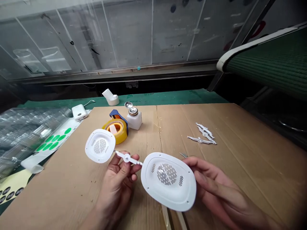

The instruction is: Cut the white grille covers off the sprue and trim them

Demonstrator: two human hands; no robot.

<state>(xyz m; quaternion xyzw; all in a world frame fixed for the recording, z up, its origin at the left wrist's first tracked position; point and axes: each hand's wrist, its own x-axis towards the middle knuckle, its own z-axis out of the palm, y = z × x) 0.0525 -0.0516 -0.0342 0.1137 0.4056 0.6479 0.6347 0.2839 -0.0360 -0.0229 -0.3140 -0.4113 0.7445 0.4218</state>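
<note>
My left grip [115, 188] pinches a white plastic hub strip [127, 157] between thumb and fingers; my right grip [216, 182] holds a white oval vented cover [168, 181] by its edge, its rim touching the strip's end; a smaller vented cover [100, 146] sits just past the strip; open cardboard bench [59, 191] spreads left; loose white plastic strips [203, 134] lie well off right.

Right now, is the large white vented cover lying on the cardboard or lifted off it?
Lifted: the large white vented cover is tilted up, its edge held by the right hand, and it sits above the cardboard sheet.
</note>
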